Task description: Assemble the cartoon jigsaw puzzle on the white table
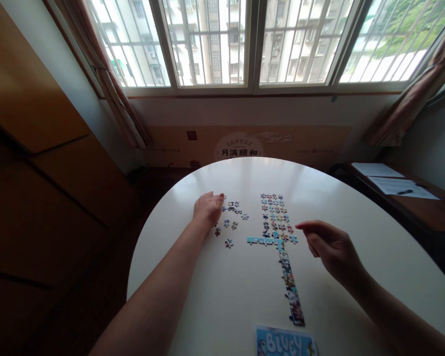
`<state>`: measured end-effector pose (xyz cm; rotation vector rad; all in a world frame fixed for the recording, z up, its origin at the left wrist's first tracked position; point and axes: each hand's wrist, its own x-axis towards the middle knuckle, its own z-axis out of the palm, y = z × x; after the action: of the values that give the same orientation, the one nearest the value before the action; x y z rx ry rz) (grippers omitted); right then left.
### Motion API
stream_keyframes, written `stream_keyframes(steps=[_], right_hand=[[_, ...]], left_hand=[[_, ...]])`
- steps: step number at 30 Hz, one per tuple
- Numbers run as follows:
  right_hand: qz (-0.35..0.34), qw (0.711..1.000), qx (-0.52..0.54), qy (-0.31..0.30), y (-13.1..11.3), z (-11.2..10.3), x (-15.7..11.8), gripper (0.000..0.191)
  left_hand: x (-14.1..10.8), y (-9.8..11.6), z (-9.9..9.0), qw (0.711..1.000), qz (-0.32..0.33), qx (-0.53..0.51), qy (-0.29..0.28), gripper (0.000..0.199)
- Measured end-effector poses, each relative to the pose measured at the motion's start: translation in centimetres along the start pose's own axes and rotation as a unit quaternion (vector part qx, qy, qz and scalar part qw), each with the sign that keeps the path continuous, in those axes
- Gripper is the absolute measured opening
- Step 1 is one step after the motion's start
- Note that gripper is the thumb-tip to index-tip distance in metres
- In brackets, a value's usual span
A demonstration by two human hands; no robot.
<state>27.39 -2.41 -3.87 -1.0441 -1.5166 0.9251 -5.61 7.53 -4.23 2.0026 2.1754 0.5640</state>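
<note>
Loose jigsaw pieces (229, 243) lie scattered on the left half of the white table. Over their far left edge is my left hand (208, 207), its fingers bent down and the tips mostly hidden, so any piece under them cannot be made out. To the right, several pieces are laid out in rows (278, 207). Below the rows, joined pieces form a light-blue strip (261, 241) and a longer multicoloured strip (291, 284) running toward me. My right hand (330, 247) is beside the rows, index finger stretched toward them, thumb apart, nothing visible in it.
A blue card or box with "BLUEY" lettering (285, 341) lies at the near edge of view. The round white table (163, 252) has its far edge before a printed box (311, 141) under the window. Papers (400, 188) and a pen rest on a brown surface at right.
</note>
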Motion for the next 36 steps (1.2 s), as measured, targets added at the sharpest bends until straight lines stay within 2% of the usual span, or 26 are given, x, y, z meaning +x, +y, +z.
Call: stream_keyframes(steps=[5,7,9,11,14,16,21,25,29,32,36], right_hand=[[-0.011,1.0,-0.001,0.002,0.2,-0.5,0.1,0.019],[-0.011,1.0,0.003,0.0,0.1,-0.4,0.1,0.019],[-0.009,1.0,0.004,-0.003,0.0,-0.3,0.0,0.019],[-0.01,1.0,0.0,-0.005,-0.2,-0.3,0.0,0.019],[-0.015,1.0,-0.009,-0.009,-0.2,-0.4,-0.1,0.018],[-0.02,1.0,-0.013,-0.008,-0.1,-0.5,0.0,0.018],[-0.023,1.0,-0.013,-0.014,0.2,-0.7,0.1,0.018],[-0.02,1.0,-0.011,-0.013,0.1,-0.6,0.1,0.018],[-0.013,1.0,-0.004,-0.004,0.0,-0.4,0.0,0.018],[-0.005,1.0,-0.002,-0.001,-0.1,-0.4,-0.1,0.018],[-0.004,1.0,-0.008,-0.004,-0.2,-0.4,0.0,0.019]], left_hand=[[-0.2,-1.5,-1.6,0.996,-0.07,0.016,0.048,0.067],[-0.2,-2.2,-2.3,0.994,-0.089,0.028,0.05,0.059],[-0.2,-2.9,-2.8,0.994,-0.089,0.037,0.043,0.041],[-0.3,-3.3,-3.1,0.996,-0.068,0.038,0.034,0.03],[-0.3,-3.6,-3.2,0.999,-0.017,0.035,0.019,0.043],[-0.3,-3.6,-3.1,0.999,0.007,0.036,0.007,0.044],[-0.5,-3.4,-3.2,0.999,0.012,0.038,0.021,0.041],[-0.9,-2.4,-3.5,0.998,0.012,0.039,0.051,0.031],[-1.3,-0.7,-3.0,0.995,0.076,0.043,0.053,0.029],[-1.3,0.4,-2.1,0.988,0.133,0.068,0.027,0.033],[-1.1,0.9,-1.1,0.985,0.136,0.102,-0.022,0.04]])
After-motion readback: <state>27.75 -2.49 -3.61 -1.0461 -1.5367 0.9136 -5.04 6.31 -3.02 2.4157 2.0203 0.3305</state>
